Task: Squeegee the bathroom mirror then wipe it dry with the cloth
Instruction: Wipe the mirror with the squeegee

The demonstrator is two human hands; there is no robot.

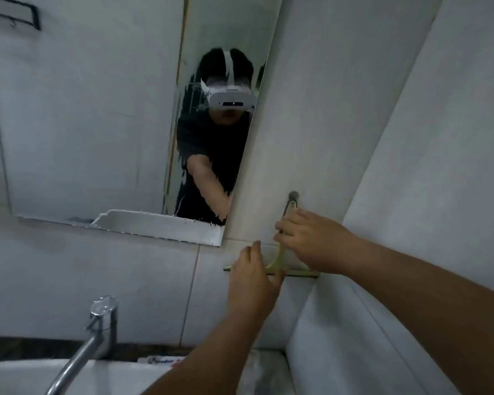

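chrome tap [97,323] sits nearest me at lower left, over the white sink [26,374], with a toothpaste tube [161,360] lying on the bench [268,372] behind it. past that, both my hands are up at the tiled wall [340,109] to the right of the mirror [92,124]. my left hand [253,283] has its fingers spread loosely over the left part of the squeegee [277,260] blade, thumb under the bar, more steadying than gripping. my right hand [308,240] is curled shut around the handle, just below the hook [293,196] that the loop end hangs on. so the squeegee is on the wall, well below the hook and right of the mirror's lower corner, not on the glass.

i judge it light and stiff: thin pale-green plastic with a long narrow blade. the rubber edge should flex a little, and a wet handle could slip. the handle stem is the place to hold it, which the right hand has; the blade end is better left free.

further off, the mirror shows streaks and drips near its right side, so i reckon the squeegee step is just beginning or ending, i cannot tell which. i see no cloth.
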